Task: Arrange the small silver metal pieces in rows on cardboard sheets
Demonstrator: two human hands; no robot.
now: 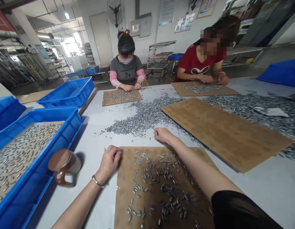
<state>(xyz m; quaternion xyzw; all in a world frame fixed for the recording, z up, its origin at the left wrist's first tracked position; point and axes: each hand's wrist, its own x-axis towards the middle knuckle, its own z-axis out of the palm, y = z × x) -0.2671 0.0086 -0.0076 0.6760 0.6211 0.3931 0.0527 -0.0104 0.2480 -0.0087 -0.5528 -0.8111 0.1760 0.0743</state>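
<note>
A brown cardboard sheet (pixel 125 178) lies in front of me, with small grey metal pieces (pixel 170 175), pointed at both ends, scattered over it. My left hand (pixel 110 160) rests at the sheet's far left corner with its fingers curled in; whatever they may hold is hidden. My right arm reaches across the sheet. Beyond its far edge my right hand (pixel 162 135) is closed, fingers down on the white table (pixel 97 130). It is beside the near side of a large heap of the same metal pieces (pixel 138 119). Its fingertips show nothing that I can make out.
A brown lidded mug (pixel 63 167) stands left of my left arm, beside a blue crate (pixel 77 119) holding a board of metal pieces. More blue crates (pixel 68 92) lie behind. A bare cardboard sheet (pixel 224 130) covers part of the heap. Two people (pixel 126 71) work at boards opposite.
</note>
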